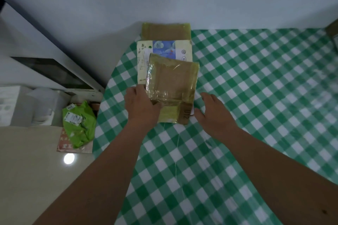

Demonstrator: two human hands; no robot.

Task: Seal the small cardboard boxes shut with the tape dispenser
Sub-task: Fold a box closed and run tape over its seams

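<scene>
Probably the taped cardboard box [172,87] is light and stiff, though its glossy tape skin looks slippery (best held by the side edges). It sits atop a printed white box [164,49] on the green checked tablecloth [256,97]. The left hand [140,107] rests on its near-left corner, fingers relaxed; the right hand [213,113] hovers just beside, fingers spread.

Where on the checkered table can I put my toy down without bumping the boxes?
The wide stretch of checkered tablecloth right of the right hand is bare, and so is the near part between the two forearms. It is crowded at the table's far left edge: the taped box, printed box and left hand sit together.
</scene>
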